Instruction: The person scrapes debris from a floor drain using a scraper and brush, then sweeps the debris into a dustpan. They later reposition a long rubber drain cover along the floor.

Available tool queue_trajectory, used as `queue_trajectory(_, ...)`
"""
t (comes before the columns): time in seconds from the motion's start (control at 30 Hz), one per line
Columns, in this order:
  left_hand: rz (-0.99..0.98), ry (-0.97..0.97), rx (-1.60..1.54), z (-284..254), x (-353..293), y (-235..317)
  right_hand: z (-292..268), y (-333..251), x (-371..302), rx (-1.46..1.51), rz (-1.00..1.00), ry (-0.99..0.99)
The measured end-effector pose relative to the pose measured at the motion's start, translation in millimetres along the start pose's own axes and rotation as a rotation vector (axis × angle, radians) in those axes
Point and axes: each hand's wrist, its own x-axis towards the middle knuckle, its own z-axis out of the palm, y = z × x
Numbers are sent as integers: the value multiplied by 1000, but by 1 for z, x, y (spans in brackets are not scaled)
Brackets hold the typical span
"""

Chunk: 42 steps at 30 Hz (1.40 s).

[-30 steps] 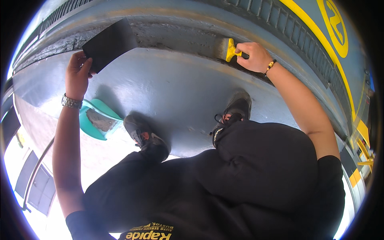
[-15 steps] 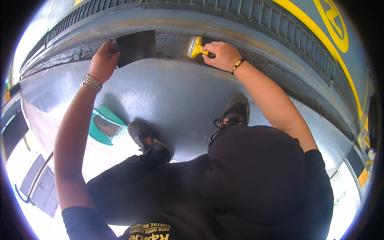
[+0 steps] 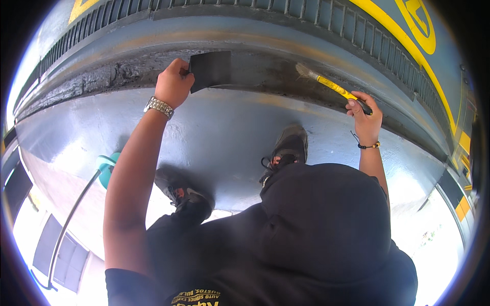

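Note:
In my left hand [image 3: 175, 84] is a thin black rectangular sheet [image 3: 211, 70], pinched at its left edge and held over the dark channel [image 3: 260, 69] in the floor. My right hand [image 3: 366, 115] grips a paintbrush [image 3: 334, 87] by the end of its yellow and black handle. Pale, splayed bristles point up and left, over the channel's right part. Some distance lies between the brush and the sheet. Rough, dark dirt [image 3: 115, 75] lines the channel to the left of my left hand.
Beyond the channel runs a slatted metal grate [image 3: 275, 6], with a yellow painted line [image 3: 408, 46] past it. A green dustpan [image 3: 105, 171] with a long handle stands at left, partly behind my left forearm. My shoes [image 3: 291, 145] are on the grey floor [image 3: 229, 132].
My left hand has moved right with the sheet. My right hand has drawn right and nearer, and the brush now shows lengthwise. The dustpan has swung partly behind my left arm.

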Motion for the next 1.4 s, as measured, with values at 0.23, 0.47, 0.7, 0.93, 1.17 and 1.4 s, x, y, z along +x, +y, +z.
queue_trajectory(0.23, 64, 15, 152, 70, 21, 35, 8, 22, 14, -462, -277, 48)
queue_trajectory(0.47, 69, 133, 160, 59, 17, 33, 118, 4, 24, -531, -679, 173)
queue_trajectory(0.7, 33, 165, 124, 38, 13, 27, 129, -4, 8, -464, -622, 133)
queue_trajectory(0.93, 118, 149, 189, 40, 15, 31, 134, -5, 8, -444, -606, 137)
queue_trajectory(1.17, 181, 167, 297, 32, 14, 17, 74, -2, -4, -459, -500, 267)
queue_trajectory(1.4, 129, 125, 313, 33, 30, -3, 38, 53, 9, -759, -176, 339)
